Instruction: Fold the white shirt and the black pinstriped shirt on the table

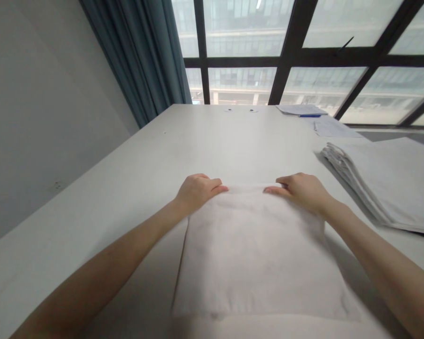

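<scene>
The left hand [198, 190] grasps the far edge of a white cloth [261, 259], pinching it at the left corner with the thumb lying on top and pointing inward. The right hand [302, 190] grips the same edge near the right corner, its thumb also on top and pointing toward the other thumb. A stretch of the cloth's edge shows between the 2 hands, which are apart from each other.

The cloth lies in front of the person, in the lower middle of the view, between the 2 forearms and over the white surface [233, 146]. It looks roughly rectangular, with slight wrinkles and some blur. Beyond its near edge another pale layer reaches the bottom of the view; whether it belongs to the same cloth I cannot tell.

To the right of the right hand, well apart from the held cloth, a stack of folded white fabric [403, 179] rests on the surface, its layers bunched at the far left corner. Farther back on the right lie some paper sheets [297, 109], with a blue pen [310, 116] at their near edge. Behind the surface stand a dark-framed window [247, 28] and, on the left, a blue curtain [141, 52] beside a grey wall [38, 94].
</scene>
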{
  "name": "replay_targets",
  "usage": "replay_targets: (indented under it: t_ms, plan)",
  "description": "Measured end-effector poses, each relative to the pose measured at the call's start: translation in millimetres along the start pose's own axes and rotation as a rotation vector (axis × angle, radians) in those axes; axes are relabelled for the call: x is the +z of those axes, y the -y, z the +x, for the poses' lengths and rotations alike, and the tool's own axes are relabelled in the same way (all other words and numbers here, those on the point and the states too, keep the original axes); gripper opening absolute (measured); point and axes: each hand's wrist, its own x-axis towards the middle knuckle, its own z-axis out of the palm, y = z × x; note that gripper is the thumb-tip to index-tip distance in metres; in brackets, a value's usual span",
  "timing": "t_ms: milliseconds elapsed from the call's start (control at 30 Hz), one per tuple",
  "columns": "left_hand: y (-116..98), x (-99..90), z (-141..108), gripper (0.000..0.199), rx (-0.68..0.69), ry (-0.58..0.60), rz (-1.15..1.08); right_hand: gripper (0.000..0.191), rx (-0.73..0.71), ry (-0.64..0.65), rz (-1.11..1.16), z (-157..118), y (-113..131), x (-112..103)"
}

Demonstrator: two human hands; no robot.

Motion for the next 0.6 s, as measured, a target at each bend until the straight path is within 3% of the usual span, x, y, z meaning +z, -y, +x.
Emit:
replay_targets:
  t_ms: [233,433,600]
  plan:
    - [7.7,-2.0,0.8,0.042,0.032,0.03,0.071,0.076,-0.062,-0.188,-0.084,0.1,2.2,9.0]
    - [-18.7,-9.8,3.1,0.045,0.07,0.122,0.201,0.078,-0.172,-0.362,-0.103,-2.9,16.1,11.7]
    - [-31.8,-5.6,1.3,0.048,0.009,0.213,0.292,0.076,-0.204,-0.301,-0.068,-5.7,28.9,4.9]
